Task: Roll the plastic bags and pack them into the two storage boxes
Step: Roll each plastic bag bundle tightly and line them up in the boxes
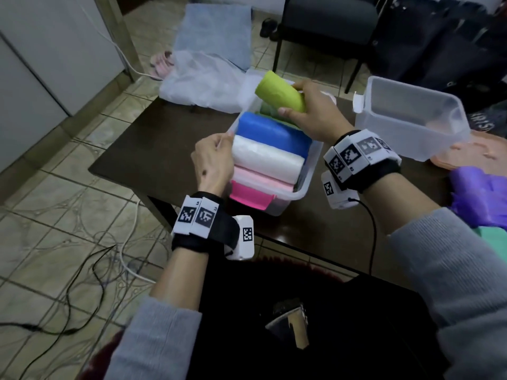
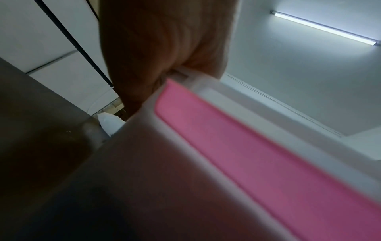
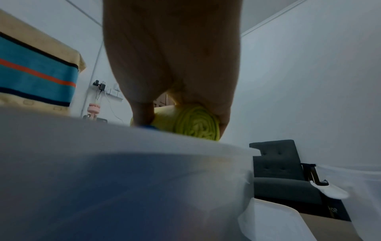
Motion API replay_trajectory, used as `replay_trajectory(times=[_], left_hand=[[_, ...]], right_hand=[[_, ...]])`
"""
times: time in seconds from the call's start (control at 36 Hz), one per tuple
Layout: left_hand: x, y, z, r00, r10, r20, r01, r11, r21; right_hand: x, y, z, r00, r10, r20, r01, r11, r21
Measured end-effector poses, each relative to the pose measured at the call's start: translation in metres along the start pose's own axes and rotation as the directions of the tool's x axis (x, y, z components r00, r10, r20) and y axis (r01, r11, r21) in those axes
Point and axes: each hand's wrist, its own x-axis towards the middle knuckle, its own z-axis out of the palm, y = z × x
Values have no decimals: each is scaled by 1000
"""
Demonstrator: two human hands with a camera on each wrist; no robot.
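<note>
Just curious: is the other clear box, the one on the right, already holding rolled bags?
No, the clear box on the right holds no rolls; its inside looks bare.

A dark wooden bench carries the things. Near its middle stands a clear storage box packed with rolled bags. At the far right sits a second clear box, resting partly on a peach-coloured lid. A crumpled translucent white bag lies at the far edge, hanging over it. At the right edge lie a purple bag and, beside it, a teal one.
</note>
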Motion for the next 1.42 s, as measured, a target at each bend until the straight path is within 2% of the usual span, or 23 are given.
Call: replay_trajectory(times=[0.19,0.28,0.44,0.61,0.75,0.89,1.08,1.17,1.31,1.42], left_hand=[[-8,-15,-4,998,54,-44,-57,996,-64],[-13,-21,-6,995,66,-74,-73,992,-107],[-20,-29,-8,992,75,-102,-93,978,-187],[-21,-28,-7,992,72,-107,-94,971,-220],[-20,-26,-5,991,76,-113,-100,969,-227],[-14,-19,0,992,47,-121,-74,971,-228],[-12,-17,1,992,51,-115,-72,981,-182],[-10,-16,2,993,39,-115,-58,985,-165],[-6,-12,5,993,21,-114,-37,989,-143],[-5,-11,4,994,8,-108,-22,992,-126]], right_hand=[[1,-3,-1,992,43,116,-31,995,-99],[1,-9,-6,984,27,178,6,983,-182],[-8,-26,-20,958,-24,287,87,974,-209],[-24,-40,3,978,-1,207,56,964,-261],[-34,-44,19,968,-46,246,152,889,-431],[-27,-40,20,937,17,349,138,899,-415],[-17,-33,33,934,59,351,80,927,-368],[-14,-27,34,944,20,329,76,957,-278],[-13,-8,32,980,-137,143,135,991,20],[-12,0,36,970,-180,164,195,978,-78]])
